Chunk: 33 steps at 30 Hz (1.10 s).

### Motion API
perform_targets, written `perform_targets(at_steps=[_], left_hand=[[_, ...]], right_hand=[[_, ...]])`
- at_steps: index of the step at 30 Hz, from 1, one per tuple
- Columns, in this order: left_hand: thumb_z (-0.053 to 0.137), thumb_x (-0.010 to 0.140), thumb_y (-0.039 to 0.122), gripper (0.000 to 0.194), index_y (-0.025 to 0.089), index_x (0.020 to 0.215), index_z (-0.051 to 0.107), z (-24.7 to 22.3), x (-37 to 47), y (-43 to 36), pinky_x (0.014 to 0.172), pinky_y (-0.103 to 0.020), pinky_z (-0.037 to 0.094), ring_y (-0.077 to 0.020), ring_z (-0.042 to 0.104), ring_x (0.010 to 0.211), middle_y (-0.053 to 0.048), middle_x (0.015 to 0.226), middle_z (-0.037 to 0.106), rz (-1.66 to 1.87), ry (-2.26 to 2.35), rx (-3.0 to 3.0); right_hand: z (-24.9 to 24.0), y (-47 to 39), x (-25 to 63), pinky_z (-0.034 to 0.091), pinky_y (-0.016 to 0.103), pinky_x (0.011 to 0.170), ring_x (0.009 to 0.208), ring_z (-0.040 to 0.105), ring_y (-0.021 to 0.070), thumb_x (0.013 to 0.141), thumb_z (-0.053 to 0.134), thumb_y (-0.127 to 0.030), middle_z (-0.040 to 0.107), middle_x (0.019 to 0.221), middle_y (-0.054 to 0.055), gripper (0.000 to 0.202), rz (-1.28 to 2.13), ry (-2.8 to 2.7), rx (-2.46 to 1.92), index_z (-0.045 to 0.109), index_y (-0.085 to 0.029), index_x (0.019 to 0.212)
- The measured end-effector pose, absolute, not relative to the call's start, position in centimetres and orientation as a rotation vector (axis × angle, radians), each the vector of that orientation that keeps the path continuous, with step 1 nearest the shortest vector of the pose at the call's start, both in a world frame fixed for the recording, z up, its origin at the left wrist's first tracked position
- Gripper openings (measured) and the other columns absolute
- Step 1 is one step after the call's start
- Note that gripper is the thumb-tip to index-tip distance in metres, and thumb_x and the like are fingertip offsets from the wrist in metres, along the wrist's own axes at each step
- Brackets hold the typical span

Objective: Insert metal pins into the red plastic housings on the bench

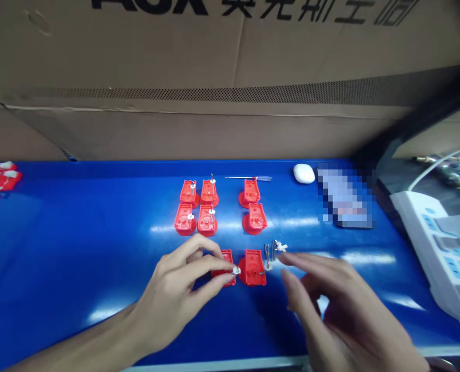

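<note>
My left hand [191, 284] pinches a small white part [236, 270] between thumb and fingertips, just above a red housing [228, 255] that its fingers partly cover. Right beside that sits another red housing [254, 267], open side up. My right hand [326, 305] is at the right with thumb and index finger apart; something white [322, 305] shows by its curled fingers, too hidden to name. Near its index fingertip lie thin metal pins [273, 251] and small white pieces [281, 246].
Several red housings [207, 219] stand further back on the blue table [98, 232], some with upright pins. Behind them lies a screwdriver [249, 178]. A white case [304, 173], a blurred-out flat object [346, 199] and a power strip [434, 248] are at the right. Cardboard [175, 134] stands behind.
</note>
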<state>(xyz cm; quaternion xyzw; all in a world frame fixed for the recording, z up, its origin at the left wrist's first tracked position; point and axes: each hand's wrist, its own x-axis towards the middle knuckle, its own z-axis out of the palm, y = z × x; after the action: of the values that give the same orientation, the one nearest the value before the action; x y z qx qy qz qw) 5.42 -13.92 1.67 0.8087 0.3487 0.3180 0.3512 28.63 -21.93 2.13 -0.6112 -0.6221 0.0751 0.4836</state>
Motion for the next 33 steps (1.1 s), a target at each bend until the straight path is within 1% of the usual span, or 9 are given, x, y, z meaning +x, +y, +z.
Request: perform_targets(at_steps=[2, 5, 10, 12, 14, 18, 21, 24, 33], left_hand=[[0.077, 0.102, 0.011, 0.015, 0.022, 0.112, 0.080, 1.6, 5.3, -13.9, 0.057, -0.021, 0.043, -0.0043, 0.045, 0.060, -0.002, 0.114, 0.068, 0.819, 0.919, 2.097], [0.082, 0.098, 0.016, 0.021, 0.024, 0.117, 0.078, 1.6, 5.2, -13.9, 0.057, -0.022, 0.044, -0.0044, 0.042, 0.059, -0.002, 0.117, 0.067, 0.816, 0.947, 2.110], [0.087, 0.093, 0.020, 0.042, 0.028, 0.131, 0.072, 1.7, 5.1, -13.9, 0.058, -0.021, 0.048, -0.0055, 0.049, 0.061, -0.003, 0.130, 0.067, 0.723, 0.973, 2.117], [0.088, 0.092, 0.021, 0.047, 0.029, 0.134, 0.069, 1.8, 5.1, -13.8, 0.057, -0.021, 0.049, -0.0081, 0.057, 0.069, -0.004, 0.136, 0.067, 0.675, 0.974, 2.122], [0.090, 0.091, 0.021, 0.050, 0.029, 0.135, 0.068, 1.7, 5.1, -13.8, 0.061, -0.022, 0.054, -0.0123, 0.066, 0.081, -0.005, 0.141, 0.067, 0.645, 0.978, 2.129], [0.090, 0.092, 0.026, 0.052, 0.031, 0.138, 0.066, 1.5, 5.0, -13.8, 0.082, -0.030, 0.065, -0.0187, 0.074, 0.099, -0.005, 0.147, 0.065, 0.552, 1.021, 2.136], [0.089, 0.094, 0.030, 0.055, 0.033, 0.142, 0.063, 1.3, 4.9, -13.8, 0.094, -0.037, 0.066, -0.0220, 0.075, 0.109, -0.005, 0.151, 0.063, 0.508, 1.031, 2.142], [0.087, 0.096, 0.030, 0.054, 0.033, 0.144, 0.061, 1.2, 4.9, -13.8, 0.099, -0.040, 0.065, -0.0254, 0.074, 0.120, -0.006, 0.151, 0.063, 0.488, 1.016, 2.140], [0.084, 0.100, 0.029, 0.053, 0.035, 0.145, 0.058, 1.0, 4.7, -14.0, 0.106, -0.037, 0.059, -0.0232, 0.070, 0.130, -0.002, 0.148, 0.064, 0.465, 0.990, 2.096]], right_hand=[[1.5, -21.7, 29.8, 0.049, 0.025, 0.055, 0.063, 0.062, 0.0097, 0.102, 0.077, -0.021, 0.073, 0.094, 0.000, 0.022, 0.192, -1.399, -1.585, 0.081, -0.026, 0.122], [0.3, -21.4, 31.8, 0.049, 0.027, 0.059, 0.062, 0.057, 0.0093, 0.105, 0.075, -0.032, 0.070, 0.103, 0.001, 0.019, 0.326, -1.541, -1.672, 0.081, -0.028, 0.122], [-1.1, -21.0, 34.1, 0.058, 0.032, 0.078, 0.095, 0.067, 0.0198, 0.107, 0.072, -0.044, 0.062, 0.115, 0.006, 0.030, 0.345, -1.795, -1.738, 0.077, -0.032, 0.134], [-1.3, -20.8, 34.5, 0.059, 0.034, 0.082, 0.101, 0.068, 0.0213, 0.107, 0.071, -0.045, 0.060, 0.119, 0.007, 0.030, 0.366, -1.853, -1.748, 0.076, -0.034, 0.135], [-1.3, -20.6, 34.6, 0.060, 0.034, 0.081, 0.099, 0.068, 0.0212, 0.108, 0.070, -0.046, 0.058, 0.120, 0.007, 0.030, 0.413, -1.879, -1.763, 0.074, -0.034, 0.136], [-1.1, -20.2, 34.4, 0.061, 0.036, 0.079, 0.096, 0.069, 0.0221, 0.110, 0.065, -0.048, 0.057, 0.122, 0.008, 0.029, 0.528, -1.872, -1.810, 0.073, -0.035, 0.135], [-1.0, -20.1, 34.2, 0.061, 0.039, 0.082, 0.097, 0.068, 0.0235, 0.110, 0.063, -0.048, 0.056, 0.122, 0.007, 0.028, 0.562, -1.858, -1.816, 0.072, -0.036, 0.134], [-1.2, -20.0, 34.1, 0.060, 0.038, 0.081, 0.098, 0.068, 0.0236, 0.110, 0.063, -0.046, 0.056, 0.121, 0.007, 0.027, 0.571, -1.854, -1.805, 0.073, -0.036, 0.133], [-1.5, -19.8, 33.9, 0.057, 0.037, 0.085, 0.098, 0.067, 0.0223, 0.111, 0.064, -0.043, 0.056, 0.117, 0.005, 0.024, 0.574, -1.854, -1.753, 0.071, -0.035, 0.132]])
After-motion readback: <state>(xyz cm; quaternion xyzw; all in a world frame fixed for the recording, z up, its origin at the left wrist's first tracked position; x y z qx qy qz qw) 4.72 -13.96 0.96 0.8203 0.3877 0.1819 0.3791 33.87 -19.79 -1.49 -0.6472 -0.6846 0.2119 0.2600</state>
